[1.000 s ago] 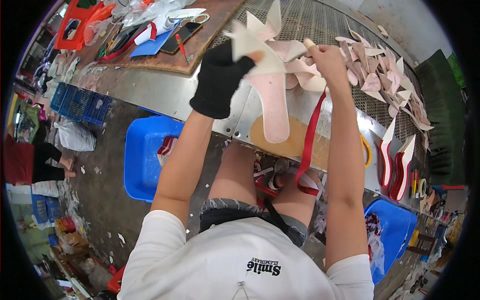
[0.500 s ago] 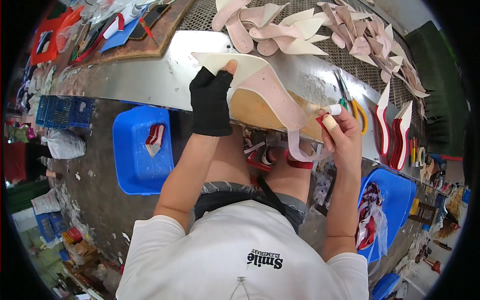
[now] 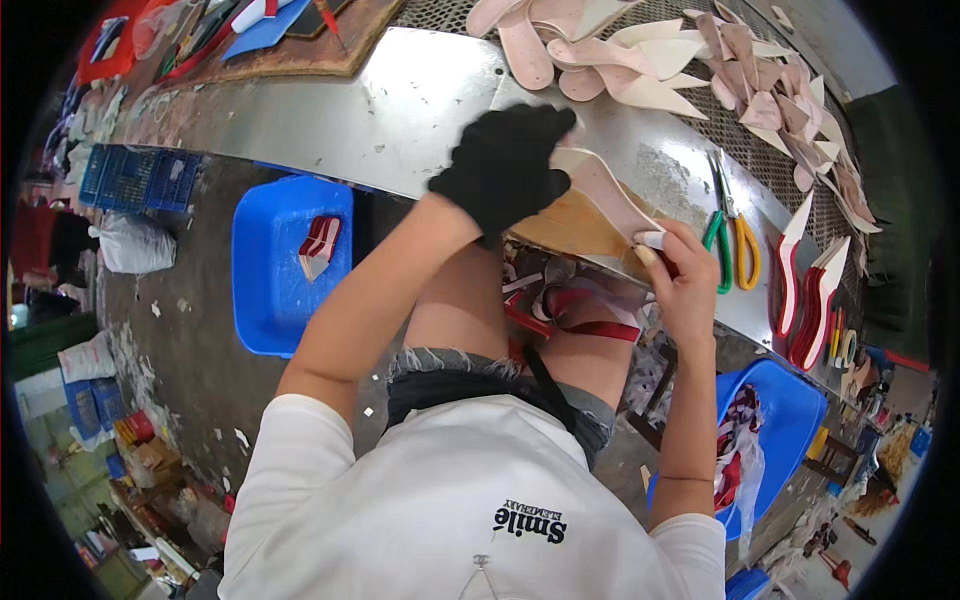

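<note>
A pale pink shoe insole (image 3: 612, 195) is stretched between my two hands over the near edge of the metal-topped bench. My left hand (image 3: 503, 168), in a black glove and slightly blurred, is closed round its pointed end and hides it. At the rounded heel end, my right hand (image 3: 685, 280) pinches the insole; white and beige wraps cover its fingertips. Beneath the insole lies a tan board (image 3: 565, 228) at the bench edge. Red and pale strips (image 3: 600, 327) hang over my lap. Green-and-yellow-handled scissors (image 3: 737, 240) rest to the right of my right hand.
Loose insoles (image 3: 640, 60) pile on mesh at the back. Red-edged insoles (image 3: 820, 300) lie at the right. A blue tub (image 3: 255, 290) holds red-edged pieces; another blue tub (image 3: 795, 430) holds scraps. A brown board (image 3: 350, 50) with tools lies at the back left.
My left hand has turned over and moved right, covering the insole's pointed end. The pale strip that hung below my right hand no longer shows there. The whole view has shifted slightly.
</note>
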Tool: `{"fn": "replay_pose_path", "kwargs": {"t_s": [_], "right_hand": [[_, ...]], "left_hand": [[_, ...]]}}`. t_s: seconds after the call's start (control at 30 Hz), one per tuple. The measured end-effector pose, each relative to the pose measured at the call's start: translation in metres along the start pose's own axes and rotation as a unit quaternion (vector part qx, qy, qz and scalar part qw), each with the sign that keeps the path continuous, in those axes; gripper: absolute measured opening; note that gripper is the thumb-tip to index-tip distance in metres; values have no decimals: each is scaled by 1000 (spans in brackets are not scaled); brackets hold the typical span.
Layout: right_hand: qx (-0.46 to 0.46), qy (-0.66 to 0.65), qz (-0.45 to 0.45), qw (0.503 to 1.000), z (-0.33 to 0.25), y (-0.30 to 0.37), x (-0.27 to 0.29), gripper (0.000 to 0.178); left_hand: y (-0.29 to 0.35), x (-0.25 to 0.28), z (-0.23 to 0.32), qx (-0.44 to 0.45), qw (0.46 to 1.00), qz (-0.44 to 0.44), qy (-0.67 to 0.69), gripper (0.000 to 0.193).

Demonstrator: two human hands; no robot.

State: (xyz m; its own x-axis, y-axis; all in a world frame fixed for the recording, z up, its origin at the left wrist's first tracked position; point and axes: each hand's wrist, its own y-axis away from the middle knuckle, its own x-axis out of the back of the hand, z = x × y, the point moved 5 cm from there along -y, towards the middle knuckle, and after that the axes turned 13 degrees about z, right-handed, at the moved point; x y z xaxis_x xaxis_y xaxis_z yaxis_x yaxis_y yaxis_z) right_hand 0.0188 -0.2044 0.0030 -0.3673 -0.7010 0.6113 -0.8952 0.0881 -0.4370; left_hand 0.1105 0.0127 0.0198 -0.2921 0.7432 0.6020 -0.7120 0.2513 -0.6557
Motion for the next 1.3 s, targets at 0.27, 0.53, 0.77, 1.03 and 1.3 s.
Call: {"fn": "replay_pose_path", "kwargs": {"t_s": [0.27, 0.53, 0.77, 1.03, 1.3], "right_hand": [[-273, -242, 71, 928, 1, -20, 6, 22], [-146, -185, -27, 972, -27, -66, -41, 11], [-133, -200, -18, 971, -27, -69, -54, 10], [-100, -105, 51, 988, -26, -65, -53, 12], [-194, -102, -76, 973, -19, -71, -49, 12]], "left_hand": [[15, -10, -6, 78, 989, 0, 128, 27], [5, -16, -15, 107, 977, -59, 177, 31], [0, -17, -15, 72, 976, -52, 197, 33], [3, -20, -11, 112, 978, -9, 175, 27], [-1, -16, 8, -21, 997, 32, 62, 28]]}}
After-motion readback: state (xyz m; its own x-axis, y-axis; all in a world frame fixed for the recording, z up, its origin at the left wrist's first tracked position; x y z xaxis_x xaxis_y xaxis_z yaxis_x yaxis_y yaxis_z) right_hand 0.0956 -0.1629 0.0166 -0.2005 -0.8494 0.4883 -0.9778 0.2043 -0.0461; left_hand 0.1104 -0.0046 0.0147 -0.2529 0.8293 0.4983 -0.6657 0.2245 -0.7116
